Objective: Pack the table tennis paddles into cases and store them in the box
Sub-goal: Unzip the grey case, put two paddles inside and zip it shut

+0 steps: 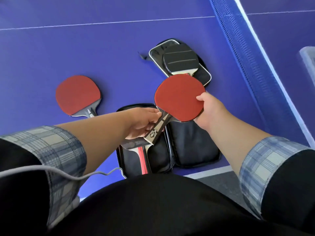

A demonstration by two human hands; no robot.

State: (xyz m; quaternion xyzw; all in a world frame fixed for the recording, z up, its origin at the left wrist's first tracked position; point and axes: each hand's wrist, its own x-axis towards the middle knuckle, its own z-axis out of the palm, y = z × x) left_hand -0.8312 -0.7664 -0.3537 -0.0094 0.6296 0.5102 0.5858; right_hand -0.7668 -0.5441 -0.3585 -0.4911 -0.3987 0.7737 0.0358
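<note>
I hold a red-faced paddle [179, 96] above an open black case [192, 147] near the table's front edge. My left hand [141, 123] grips its dark handle; my right hand [208, 109] pinches the blade's right rim. In the case's left half lies another paddle [141, 154], partly hidden under my left hand. A second red paddle [77, 95] rests flat on the table to the left. Farther back, a black-faced paddle [180, 59] lies in a second open case [204, 75] with a pale rim.
The blue table [68, 51] stretches ahead, with the net [247, 53] running along the right. A clear plastic box [308, 60] shows at the right edge beyond the net. A grey cable [71, 176] crosses my left sleeve.
</note>
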